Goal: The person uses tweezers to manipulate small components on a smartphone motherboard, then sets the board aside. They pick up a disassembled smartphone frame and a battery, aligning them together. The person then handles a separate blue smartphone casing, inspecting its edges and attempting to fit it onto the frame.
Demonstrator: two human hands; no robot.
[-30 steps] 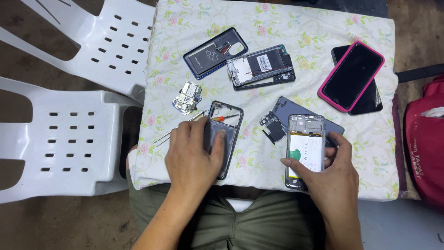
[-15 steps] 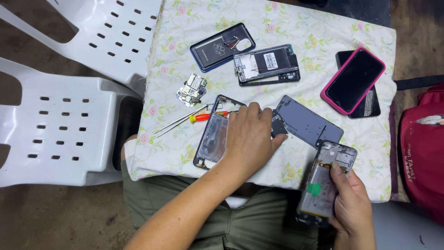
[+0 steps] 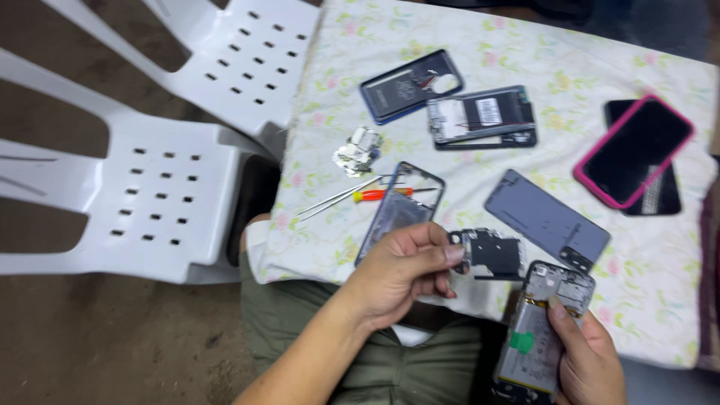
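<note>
My left hand (image 3: 401,270) pinches a small black cover plate (image 3: 491,255) by its left edge, lifted just above the floral cloth. My right hand (image 3: 589,356) grips an opened phone body (image 3: 540,337) with its battery and a green tab showing, held near my lap below the table's front edge. An empty blue-grey phone frame (image 3: 401,214) lies just above my left hand, with a red-handled screwdriver (image 3: 382,194) and metal tweezers (image 3: 334,201) beside it. A grey back cover (image 3: 544,221) lies to the right of the plate.
A floral cloth covers the table (image 3: 525,67). On it lie a dark blue back cover (image 3: 409,86), another opened phone (image 3: 480,116), a phone in a pink case (image 3: 634,150) over a black one, and a pile of small metal parts (image 3: 358,150). Two white plastic chairs (image 3: 120,187) stand left.
My left hand left the phone frame, reached right and picked up the black cover plate. My right hand pulled the opened phone down toward my lap.
</note>
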